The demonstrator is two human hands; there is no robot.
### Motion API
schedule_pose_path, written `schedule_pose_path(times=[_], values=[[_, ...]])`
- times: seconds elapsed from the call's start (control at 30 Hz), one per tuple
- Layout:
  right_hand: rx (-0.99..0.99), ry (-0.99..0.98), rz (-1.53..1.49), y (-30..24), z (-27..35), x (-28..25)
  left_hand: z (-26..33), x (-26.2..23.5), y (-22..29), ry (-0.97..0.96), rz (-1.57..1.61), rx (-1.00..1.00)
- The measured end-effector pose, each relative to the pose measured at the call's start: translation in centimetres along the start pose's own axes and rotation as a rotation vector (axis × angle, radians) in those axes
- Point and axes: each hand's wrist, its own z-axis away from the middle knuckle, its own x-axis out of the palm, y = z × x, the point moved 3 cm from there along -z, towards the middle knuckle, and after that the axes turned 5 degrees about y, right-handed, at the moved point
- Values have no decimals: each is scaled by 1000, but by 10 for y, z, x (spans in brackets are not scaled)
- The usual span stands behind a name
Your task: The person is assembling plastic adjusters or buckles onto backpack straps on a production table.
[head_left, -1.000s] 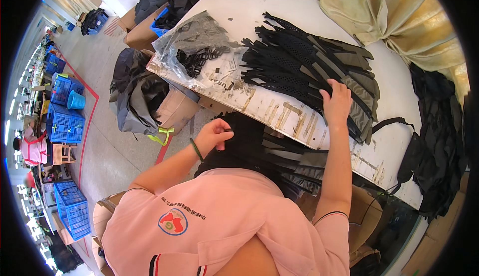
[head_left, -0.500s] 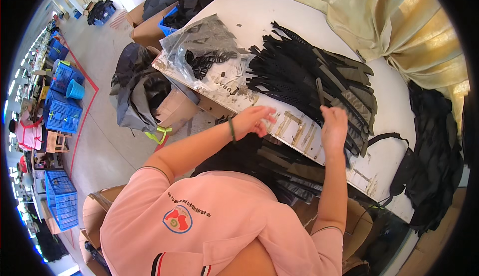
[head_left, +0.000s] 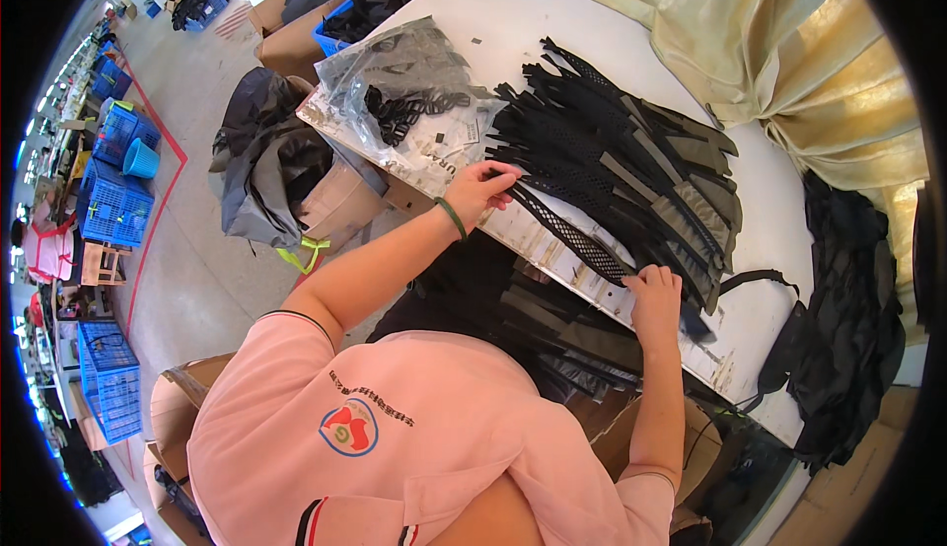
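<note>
A black mesh strap (head_left: pixel 570 234) stretches along the near edge of the white table (head_left: pixel 760 220). Its left end is pinched in my left hand (head_left: pixel 478 191), thumb against the fingers. My right hand (head_left: pixel 655 297) is closed on the other end, low over the table edge. Just beyond lies a fanned pile of similar black mesh straps (head_left: pixel 562 132), many with grey-brown fabric ends pointing right. Left of the pile is a clear plastic bag (head_left: pixel 380 63) with black plastic buckles (head_left: pixel 404 110) in or on it.
A cardboard box (head_left: pixel 340 201) with dark plastic sheeting (head_left: pixel 261 142) stands left of the table. Black fabric pieces (head_left: pixel 853 299) hang at the right edge. More dark strips (head_left: pixel 552 319) lie below the near edge. A gold curtain (head_left: pixel 750 33) borders the far side.
My left hand has moved up and left and now grips one strap end. My right hand has come down toward the near edge, with the strap drawn out from the pile between them.
</note>
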Motion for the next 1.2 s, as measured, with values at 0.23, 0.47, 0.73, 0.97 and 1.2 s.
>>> schedule_pose_path(times=[0.23, 0.47, 0.73, 0.97, 1.2], values=[[174, 199, -591, -68, -77, 25, 25, -3, -12, 24, -139, 161], [363, 8, -1075, -102, -94, 122, 15, -23, 23, 2, -480, 332], [291, 69, -1030, -96, -86, 122, -56, -142, 98, 423, -1635, 432], [252, 135, -933, -97, -89, 117, -72, -127, 75, 231, -1542, 410], [555, 35, -1243, -88, -88, 134, -62, -106, 86, 223, -1258, 614]])
